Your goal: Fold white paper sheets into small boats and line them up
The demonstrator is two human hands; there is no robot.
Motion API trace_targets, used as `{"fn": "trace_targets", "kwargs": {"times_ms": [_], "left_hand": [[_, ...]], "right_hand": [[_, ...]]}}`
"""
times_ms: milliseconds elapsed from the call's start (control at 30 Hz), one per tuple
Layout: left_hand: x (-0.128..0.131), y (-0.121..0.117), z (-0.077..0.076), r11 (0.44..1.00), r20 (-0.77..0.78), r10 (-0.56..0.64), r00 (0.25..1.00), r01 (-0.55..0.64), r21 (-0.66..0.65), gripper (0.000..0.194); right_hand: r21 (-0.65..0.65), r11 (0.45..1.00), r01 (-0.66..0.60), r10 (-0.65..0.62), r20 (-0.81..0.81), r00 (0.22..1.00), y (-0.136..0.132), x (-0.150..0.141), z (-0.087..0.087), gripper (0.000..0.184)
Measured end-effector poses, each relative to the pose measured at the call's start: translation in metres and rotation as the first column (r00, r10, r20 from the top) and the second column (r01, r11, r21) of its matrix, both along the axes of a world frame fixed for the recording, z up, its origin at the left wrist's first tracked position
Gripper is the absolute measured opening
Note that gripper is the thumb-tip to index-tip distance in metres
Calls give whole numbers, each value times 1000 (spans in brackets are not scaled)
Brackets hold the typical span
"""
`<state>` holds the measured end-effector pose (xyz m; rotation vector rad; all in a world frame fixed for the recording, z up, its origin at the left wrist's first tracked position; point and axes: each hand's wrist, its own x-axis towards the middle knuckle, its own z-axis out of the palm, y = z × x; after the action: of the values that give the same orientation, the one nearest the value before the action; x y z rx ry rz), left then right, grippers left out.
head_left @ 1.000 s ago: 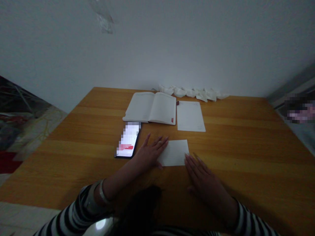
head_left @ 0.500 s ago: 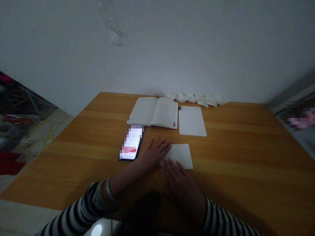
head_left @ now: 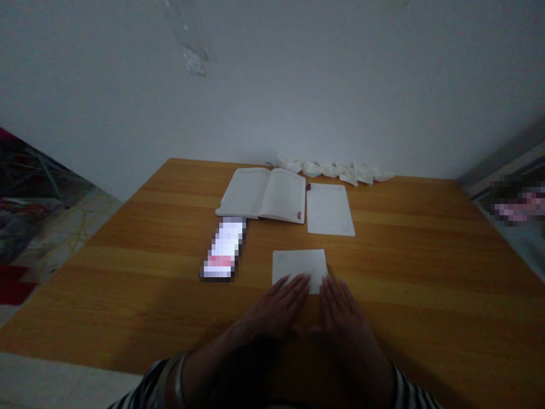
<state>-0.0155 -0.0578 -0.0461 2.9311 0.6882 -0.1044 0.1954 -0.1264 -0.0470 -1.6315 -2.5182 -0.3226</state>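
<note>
A white rectangular sheet of paper (head_left: pixel 299 266) lies flat on the wooden table (head_left: pixel 128 284), in front of me. My left hand (head_left: pixel 276 309) and my right hand (head_left: pixel 340 312) rest side by side, palms down, with their fingertips over the sheet's near edge. Neither hand grips anything, and they hide the sheet's near corners. To the left, a smartphone (head_left: pixel 223 249) lies with its lit screen up, and its screen is pixelated.
An open white notebook (head_left: pixel 261 194) with a red mark and a loose white sheet (head_left: pixel 330 209) lie farther back. Crumpled white paper or tissue (head_left: pixel 336 171) lines the table's far edge against the wall. Patterned fabric lies beyond the left edge.
My left hand has moved from the sheet's left side to its near edge, beside my right hand. My right hand has shifted slightly right. The sheet stays flat.
</note>
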Motion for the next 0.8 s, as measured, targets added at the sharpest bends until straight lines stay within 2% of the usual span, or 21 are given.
{"fn": "trace_targets", "kwargs": {"times_ms": [100, 200, 300, 400, 533, 600, 700, 800], "left_hand": [[-30, -8, 0, 991, -33, 115, 993, -112, 68, 80], [-62, -12, 13, 969, -46, 191, 981, -180, 170, 74], [-69, -11, 26, 960, -41, 214, 976, -202, 196, 71], [-47, -1, 28, 953, -11, 253, 968, -247, 175, 78], [-3, 14, 20, 986, -15, 123, 992, -120, 115, 59], [14, 19, 17, 980, 9, 152, 988, -152, 131, 53], [29, 26, 17, 967, 5, 197, 980, -195, 166, 44], [36, 33, 18, 959, -46, 214, 976, -201, 200, 44]], "right_hand": [[-12, 1000, -8, 8, 14, 1000, -3, 6, 3, 81], [-8, 1000, 2, -2, 6, 1000, -4, 11, 2, 75], [-7, 1000, 22, -22, -7, 1000, -3, 8, -2, 66], [-15, 998, 66, -67, -11, 998, 1, 0, -3, 59], [-43, 988, 151, -151, 4, 988, 12, -15, -2, 52], [-56, 985, 164, -164, 10, 986, 20, -20, -1, 50], [-47, 983, 175, -174, 18, 985, 33, -22, 5, 46], [-48, 985, 165, -166, -28, 986, 44, -18, 17, 35]]}}
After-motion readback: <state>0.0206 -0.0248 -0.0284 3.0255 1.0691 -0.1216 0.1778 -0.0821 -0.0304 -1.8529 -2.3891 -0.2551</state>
